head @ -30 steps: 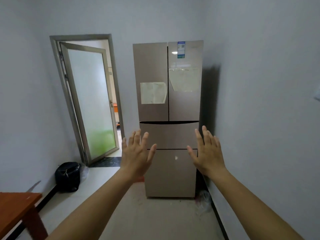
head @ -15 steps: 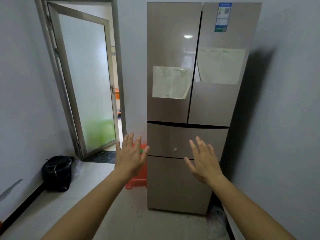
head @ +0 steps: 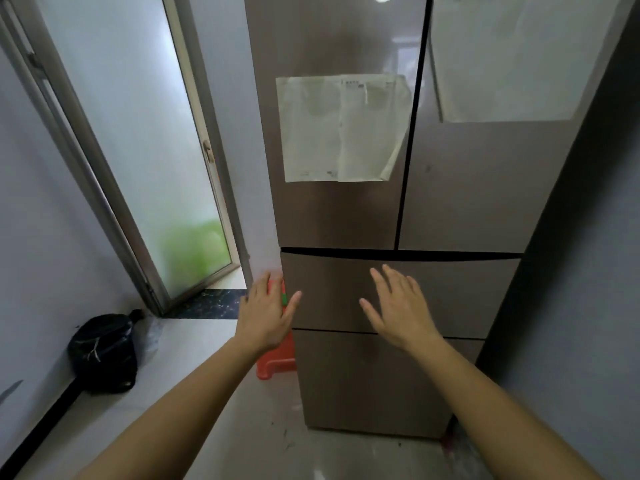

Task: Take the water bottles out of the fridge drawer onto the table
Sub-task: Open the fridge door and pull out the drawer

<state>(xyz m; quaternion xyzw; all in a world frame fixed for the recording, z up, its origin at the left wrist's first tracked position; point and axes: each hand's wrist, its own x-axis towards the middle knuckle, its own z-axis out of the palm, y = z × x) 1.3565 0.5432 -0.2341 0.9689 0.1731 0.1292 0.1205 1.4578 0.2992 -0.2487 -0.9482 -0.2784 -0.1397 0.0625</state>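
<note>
The upper drawer [head: 467, 296] of the fridge [head: 478, 202] sits at 5 o'clock from the middle of the view, and it is pushed fully in. A dark slot runs along its top edge under the two doors. A thin seam marks its bottom edge above the lower drawer [head: 374, 386], which is closed too. No bottles on show; the fronts hide whatever is inside.

At 3 o'clock the drawer's right edge runs close beside the grey wall [head: 588, 323], a tight, shadowed gap. At 9 o'clock the left edge meets open air, and at 6 o'clock there is bare floor [head: 242, 431] in front. The front is flat, glossy and brownish, with no handle I can make out.

The right hand [head: 401, 310] is spread over the drawer's middle, fingers straight, grasping nothing. Whether it touches the surface or is just off it, I can't tell. The left hand [head: 266, 313] is likewise released and empty, fingers splayed across the drawer's left edge.

- **8 o'clock:** a red stool [head: 277, 362] against the fridge's side, and farther out a black bag [head: 104, 351] on the floor.
- **12 o'clock:** a paper sheet [head: 343, 129] on the left door.
- **10 o'clock:** a frosted glass door [head: 138, 133].
</note>
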